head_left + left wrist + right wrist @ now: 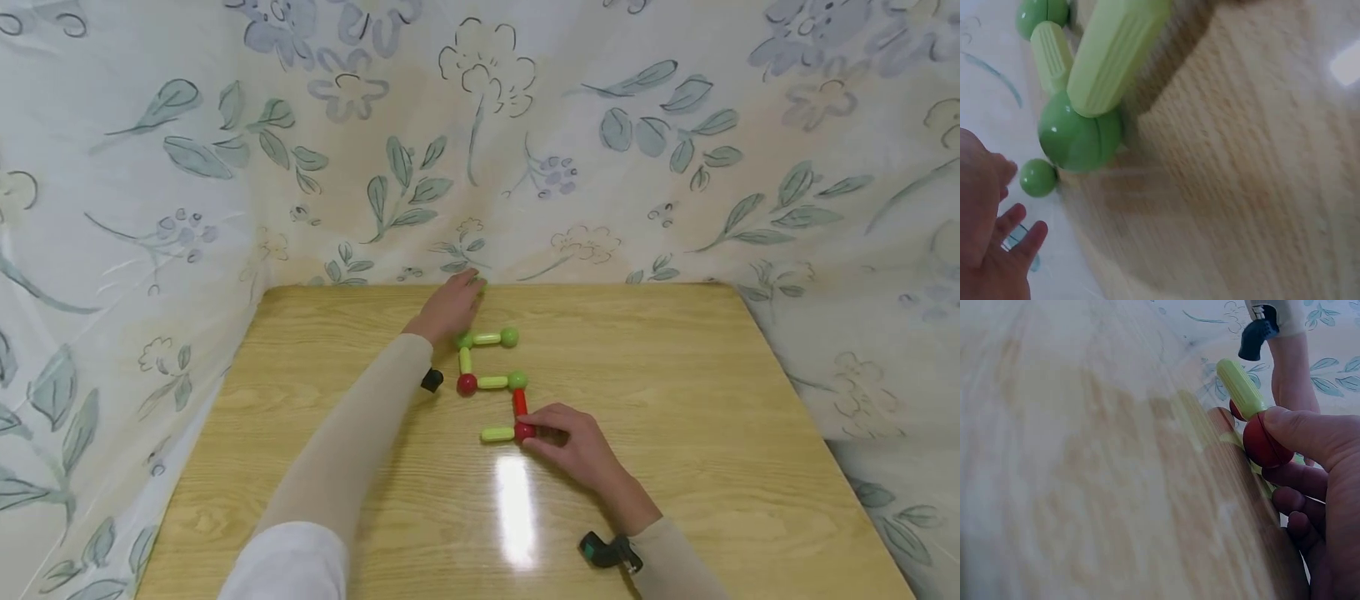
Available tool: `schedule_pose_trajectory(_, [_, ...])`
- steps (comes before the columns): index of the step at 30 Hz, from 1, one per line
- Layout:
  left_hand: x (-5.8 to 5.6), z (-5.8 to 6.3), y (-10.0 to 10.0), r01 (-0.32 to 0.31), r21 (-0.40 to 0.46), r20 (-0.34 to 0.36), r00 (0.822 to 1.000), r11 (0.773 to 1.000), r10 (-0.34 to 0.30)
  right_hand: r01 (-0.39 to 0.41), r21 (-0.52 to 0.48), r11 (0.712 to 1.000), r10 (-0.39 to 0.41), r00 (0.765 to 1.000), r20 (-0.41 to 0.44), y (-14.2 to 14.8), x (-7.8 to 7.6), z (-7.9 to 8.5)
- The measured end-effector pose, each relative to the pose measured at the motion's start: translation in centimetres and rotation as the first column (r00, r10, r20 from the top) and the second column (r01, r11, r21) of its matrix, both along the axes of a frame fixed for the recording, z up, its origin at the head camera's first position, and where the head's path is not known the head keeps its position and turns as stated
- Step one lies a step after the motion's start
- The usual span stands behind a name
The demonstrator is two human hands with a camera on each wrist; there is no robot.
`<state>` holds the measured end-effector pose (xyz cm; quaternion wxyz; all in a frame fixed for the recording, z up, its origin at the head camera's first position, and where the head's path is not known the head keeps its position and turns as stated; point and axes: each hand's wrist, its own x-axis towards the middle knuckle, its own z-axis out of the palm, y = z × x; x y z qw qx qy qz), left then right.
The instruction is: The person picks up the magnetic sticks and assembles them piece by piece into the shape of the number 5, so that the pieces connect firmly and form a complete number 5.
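A zigzag of balls and short rods lies on the table. My right hand [573,446] pinches its nearest red ball [1266,440] between thumb and fingers. From that ball a yellow-green rod [497,434] points left and a red rod [520,402] runs back to a green ball [517,381]. More yellow-green rods link another red ball [467,383] and two green balls farther back. My left hand [450,307] stretches past the far end, fingers spread. In the left wrist view its fingertips are close to a loose green ball [1038,177], with a gap between.
The wooden table [660,358] meets a floral cloth [540,150] at its back edge, close to my left hand. Dark wrist cameras [611,552] sit on both arms. My left forearm [352,442] crosses the table left of the zigzag.
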<state>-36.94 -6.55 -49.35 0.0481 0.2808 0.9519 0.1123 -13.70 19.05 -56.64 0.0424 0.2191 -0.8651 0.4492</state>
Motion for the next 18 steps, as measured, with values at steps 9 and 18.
schedule_pose_trajectory(9, [-0.1,0.1,0.3,-0.014,-0.096,0.067,0.998,0.995,0.020,-0.019,-0.015,1.000,0.019,1.000,0.006,-0.5,-0.1,-0.2])
schedule_pose_trajectory(18, [-0.2,-1.4,-0.7,-0.016,-0.020,0.041,0.999,1.000,0.017,-0.011,-0.017,1.000,0.011,1.000,-0.013,0.0,-0.2,-0.4])
